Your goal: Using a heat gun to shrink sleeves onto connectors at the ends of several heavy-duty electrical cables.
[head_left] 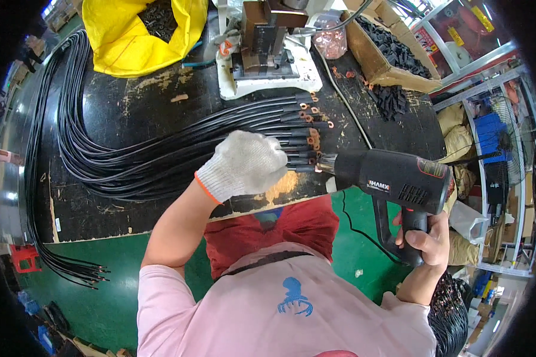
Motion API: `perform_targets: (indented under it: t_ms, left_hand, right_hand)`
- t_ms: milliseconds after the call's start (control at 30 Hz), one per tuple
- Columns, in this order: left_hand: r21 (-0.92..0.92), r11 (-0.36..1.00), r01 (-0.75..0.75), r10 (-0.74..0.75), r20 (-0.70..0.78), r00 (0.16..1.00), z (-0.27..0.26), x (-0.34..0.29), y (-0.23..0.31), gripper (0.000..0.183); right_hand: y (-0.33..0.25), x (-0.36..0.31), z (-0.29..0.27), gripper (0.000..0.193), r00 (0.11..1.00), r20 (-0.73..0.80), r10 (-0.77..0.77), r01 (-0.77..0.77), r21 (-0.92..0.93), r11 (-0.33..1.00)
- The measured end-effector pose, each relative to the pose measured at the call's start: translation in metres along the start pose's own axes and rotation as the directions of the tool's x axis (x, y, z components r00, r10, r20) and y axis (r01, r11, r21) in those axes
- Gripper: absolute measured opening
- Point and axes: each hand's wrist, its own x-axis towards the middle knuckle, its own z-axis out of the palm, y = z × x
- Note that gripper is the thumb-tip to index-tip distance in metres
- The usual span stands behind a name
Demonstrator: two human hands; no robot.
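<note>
A bundle of black cables lies across the dark worktable, curving back at the left. Copper ring terminals with black sleeves tip the cable ends in a row. In a white knit glove with an orange cuff, my left hand is closed over the nearest cables, just behind their ends; its grip is partly hidden. My bare right hand is wrapped round the handle of a black heat gun. The gun's metal nozzle points left, close to the nearest terminals.
Behind the cables stands a white-based bench press. A yellow bag of dark parts is at the far left; a cardboard box of black sleeves is at the far right. Loose sleeves lie beside it. Shelving stands right.
</note>
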Motion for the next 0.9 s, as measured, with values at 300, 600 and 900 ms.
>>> perform_targets:
  t_ms: [300,600,900]
  left_hand:
    - [-0.030,0.998,0.053,-0.058,-0.185,0.981,-0.001,-0.001,-0.005,0.017]
    - [-0.053,0.985,0.163,-0.170,-0.381,0.909,-0.003,-0.001,-0.012,0.011]
    - [-0.113,0.966,0.234,-0.260,-0.456,0.851,-0.002,0.001,-0.015,0.013]
  right_hand:
    - [-0.001,0.003,-0.001,0.051,0.997,0.068,0.046,-0.043,-0.042,0.998]
    - [0.002,0.006,0.013,0.056,0.998,0.059,0.010,-0.012,0.021,1.000]
    - [-0.004,0.013,0.027,0.056,0.999,0.049,0.002,-0.003,0.009,1.000]
